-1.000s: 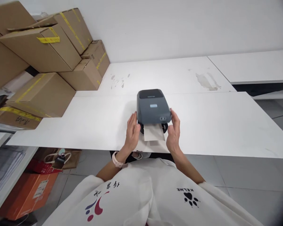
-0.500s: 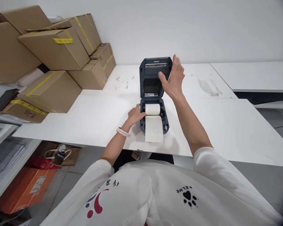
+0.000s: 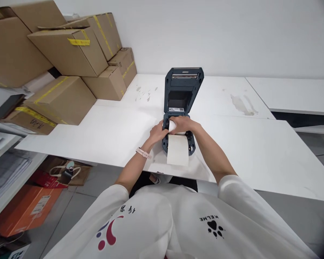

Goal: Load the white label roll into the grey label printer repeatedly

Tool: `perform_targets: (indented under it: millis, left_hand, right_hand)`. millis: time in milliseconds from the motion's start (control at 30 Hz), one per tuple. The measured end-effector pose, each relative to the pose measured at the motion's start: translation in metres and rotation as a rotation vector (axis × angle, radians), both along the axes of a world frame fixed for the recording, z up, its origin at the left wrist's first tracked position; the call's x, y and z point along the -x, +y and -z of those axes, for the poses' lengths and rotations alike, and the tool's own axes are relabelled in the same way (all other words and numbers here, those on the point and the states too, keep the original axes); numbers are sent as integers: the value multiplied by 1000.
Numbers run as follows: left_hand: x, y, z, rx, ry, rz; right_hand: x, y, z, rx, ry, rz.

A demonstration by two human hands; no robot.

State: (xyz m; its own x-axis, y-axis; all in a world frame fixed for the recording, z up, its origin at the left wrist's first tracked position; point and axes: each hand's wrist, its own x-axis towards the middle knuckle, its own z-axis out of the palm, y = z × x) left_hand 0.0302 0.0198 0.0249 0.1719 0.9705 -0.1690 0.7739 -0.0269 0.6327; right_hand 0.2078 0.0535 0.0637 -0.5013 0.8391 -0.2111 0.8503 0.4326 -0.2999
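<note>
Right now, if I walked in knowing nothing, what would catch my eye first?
The grey printer in the middle of the white table, its lid standing open, with a white paper roll inside and a strip hanging over the table's near edge. Both hands are on that roll: the left hand at its left end, the right hand on top. Brown boxes pile up at far left.

White wall (image 3: 232, 32), white tables (image 3: 259, 144), stacked cartons (image 3: 62, 54).

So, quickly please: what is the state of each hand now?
Left hand: curled against the left end of the white paper roll inside the open dark grey printer.
Right hand: closed over the roll's top.
</note>
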Motion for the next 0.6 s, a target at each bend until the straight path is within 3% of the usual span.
perform_targets:
  millis: [133,233,400,500,600]
  left_hand:
    - [2,0,1,1,-36,11]
    - [2,-1,0,14,-58,3]
    - [0,-1,1,27,-75,-24]
    - [-1,-1,2,25,-86,-37]
    - [-1,-2,4,20,-92,-46]
  right_hand:
    - [-46,-22,-16,77,517,-19]
    - [-95,-50,-11,27,857,124]
    - [-151,-70,49,-51,1165,539]
    - [-161,-71,86,-24,1195,666]
    - [-164,-74,106,9,1177,729]
